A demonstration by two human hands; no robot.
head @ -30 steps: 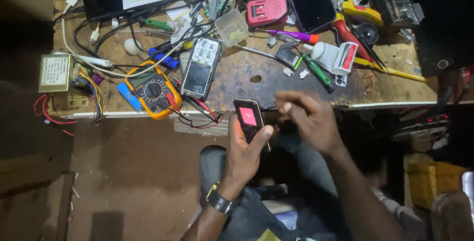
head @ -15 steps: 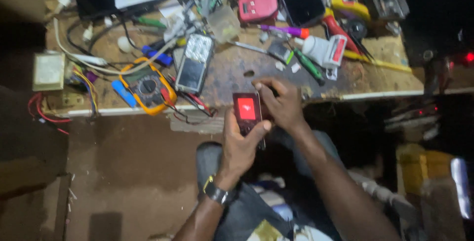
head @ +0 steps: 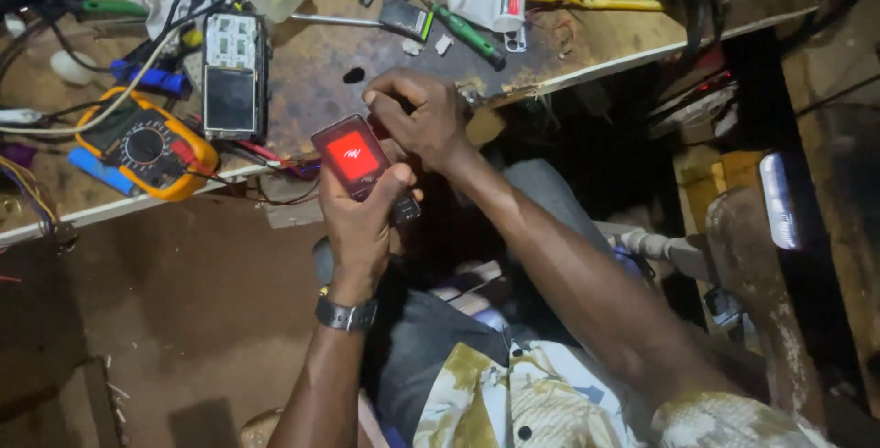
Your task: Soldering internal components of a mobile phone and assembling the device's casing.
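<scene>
Small phone point(head: 353, 156) screen glows red; bench phone point(head: 230, 77) screen seems dark.

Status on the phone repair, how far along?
Done: the small phone powers on, its screen glowing red. In hand: left hand grips it while the right hand works at its top edge. Left: a second, opened phone lies beside the multimeter.

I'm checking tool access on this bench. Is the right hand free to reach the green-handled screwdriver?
Probably yes. The right hand hovers at the bench edge beside the small phone held in the left hand; bare benchtop lies between it and the green-handled screwdriver.
</scene>
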